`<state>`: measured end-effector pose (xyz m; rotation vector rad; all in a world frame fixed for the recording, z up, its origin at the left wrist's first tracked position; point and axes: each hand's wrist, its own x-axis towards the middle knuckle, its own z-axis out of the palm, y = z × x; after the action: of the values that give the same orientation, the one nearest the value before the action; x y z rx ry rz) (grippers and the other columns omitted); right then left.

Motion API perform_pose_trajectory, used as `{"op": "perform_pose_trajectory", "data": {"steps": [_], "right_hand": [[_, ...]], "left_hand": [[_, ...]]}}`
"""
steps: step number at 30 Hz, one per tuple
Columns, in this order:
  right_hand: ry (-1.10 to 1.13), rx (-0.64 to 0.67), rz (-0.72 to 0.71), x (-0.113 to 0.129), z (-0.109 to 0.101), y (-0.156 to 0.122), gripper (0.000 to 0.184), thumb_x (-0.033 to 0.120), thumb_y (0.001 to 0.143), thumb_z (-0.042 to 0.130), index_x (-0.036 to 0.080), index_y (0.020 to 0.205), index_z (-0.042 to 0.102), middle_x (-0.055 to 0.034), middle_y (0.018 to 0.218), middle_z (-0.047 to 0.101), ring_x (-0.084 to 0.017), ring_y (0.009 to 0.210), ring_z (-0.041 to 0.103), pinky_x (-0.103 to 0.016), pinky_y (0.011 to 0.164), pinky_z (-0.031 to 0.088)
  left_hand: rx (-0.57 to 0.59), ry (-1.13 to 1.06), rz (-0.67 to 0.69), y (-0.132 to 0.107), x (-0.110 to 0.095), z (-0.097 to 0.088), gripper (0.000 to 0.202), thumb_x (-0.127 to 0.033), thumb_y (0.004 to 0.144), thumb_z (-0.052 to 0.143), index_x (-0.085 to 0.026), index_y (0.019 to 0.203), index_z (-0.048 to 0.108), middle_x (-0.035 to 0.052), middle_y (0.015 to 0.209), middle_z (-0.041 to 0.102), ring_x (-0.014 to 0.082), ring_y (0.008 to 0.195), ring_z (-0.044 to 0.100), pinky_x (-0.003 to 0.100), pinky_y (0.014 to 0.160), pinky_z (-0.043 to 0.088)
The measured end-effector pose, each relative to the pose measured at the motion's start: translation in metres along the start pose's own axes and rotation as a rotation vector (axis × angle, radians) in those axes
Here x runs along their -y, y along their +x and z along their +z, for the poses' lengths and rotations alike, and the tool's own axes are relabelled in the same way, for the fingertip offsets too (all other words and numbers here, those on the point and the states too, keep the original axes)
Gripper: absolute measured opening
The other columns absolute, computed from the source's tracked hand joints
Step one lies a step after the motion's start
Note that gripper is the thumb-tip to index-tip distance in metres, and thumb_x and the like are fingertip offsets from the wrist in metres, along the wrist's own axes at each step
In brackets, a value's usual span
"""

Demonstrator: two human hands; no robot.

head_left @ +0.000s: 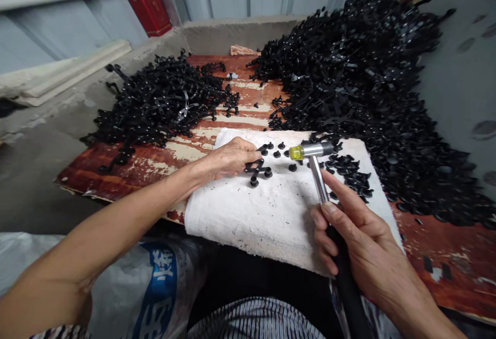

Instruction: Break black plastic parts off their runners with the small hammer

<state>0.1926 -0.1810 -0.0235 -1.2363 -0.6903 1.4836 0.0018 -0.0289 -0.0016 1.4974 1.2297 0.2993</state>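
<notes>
My left hand point(236, 158) is closed on a black branched bracket point(256, 170) with round feet at its arm ends, low over a white cloth point(232, 215). My right hand point(352, 225) grips the black handle of a small mallet point(318, 176). Its metal head has a yellow face at the left and a black one at the right, and it hangs above the cloth, apart from the bracket. Several loose black round feet point(292, 167) stand on the cloth between bracket and mallet. More black pieces point(351, 173) lie bunched at the cloth's right side.
A heap of black brackets point(163, 96) covers the left of the worn red-brown board point(151, 168). A larger heap of black parts point(349, 65) fills the right side. A red box point(149, 12) stands at the back wall. A printed sack point(116, 287) lies below the board's front left.
</notes>
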Motion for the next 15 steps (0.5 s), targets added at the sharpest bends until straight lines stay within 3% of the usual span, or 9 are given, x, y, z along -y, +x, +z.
{"op": "perform_pose_trajectory", "data": {"steps": [6, 10, 13, 15], "right_hand": [[-0.035, 0.001, -0.001, 0.001, 0.001, -0.001, 0.077, 0.049, 0.078, 0.074, 0.037, 0.146, 0.041, 0.007, 0.067, 0.05, -0.008, 0.043, 0.04, -0.017, 0.03, 0.04], [-0.188, 0.001, -0.027, 0.003, 0.0, -0.001, 0.074, 0.05, 0.083, 0.067, 0.034, 0.149, 0.039, 0.0062, 0.065, 0.048, -0.009, 0.043, 0.039, -0.019, 0.029, 0.038], [-0.48, -0.003, -0.155, 0.01, -0.002, 0.008, 0.062, 0.045, 0.089, 0.059, 0.031, 0.148, 0.045, 0.0033, 0.064, 0.051, -0.012, 0.043, 0.044, -0.02, 0.03, 0.039], [-0.652, 0.004, -0.318, 0.015, -0.004, 0.019, 0.055, 0.037, 0.091, 0.056, 0.028, 0.145, 0.05, -0.0036, 0.077, 0.063, -0.017, 0.059, 0.061, -0.026, 0.041, 0.051]], "left_hand": [[-0.028, 0.042, -0.012, -0.001, -0.001, 0.001, 0.029, -0.021, 0.09, 0.053, -0.016, 0.061, 0.051, -0.0048, 0.048, 0.039, 0.004, 0.037, 0.024, 0.023, 0.039, 0.014], [-0.005, 0.049, 0.03, 0.002, 0.002, -0.003, 0.031, -0.024, 0.089, 0.055, -0.017, 0.059, 0.05, -0.0059, 0.045, 0.036, 0.0042, 0.036, 0.026, 0.023, 0.04, 0.014], [-0.007, 0.088, 0.075, 0.007, 0.004, -0.006, 0.033, -0.025, 0.088, 0.057, -0.018, 0.057, 0.049, -0.0064, 0.044, 0.035, 0.004, 0.035, 0.027, 0.023, 0.04, 0.014], [-0.039, 0.152, 0.068, 0.009, 0.003, -0.007, 0.034, -0.024, 0.086, 0.058, -0.018, 0.055, 0.047, -0.0068, 0.043, 0.033, 0.0037, 0.035, 0.027, 0.023, 0.04, 0.013]]}}
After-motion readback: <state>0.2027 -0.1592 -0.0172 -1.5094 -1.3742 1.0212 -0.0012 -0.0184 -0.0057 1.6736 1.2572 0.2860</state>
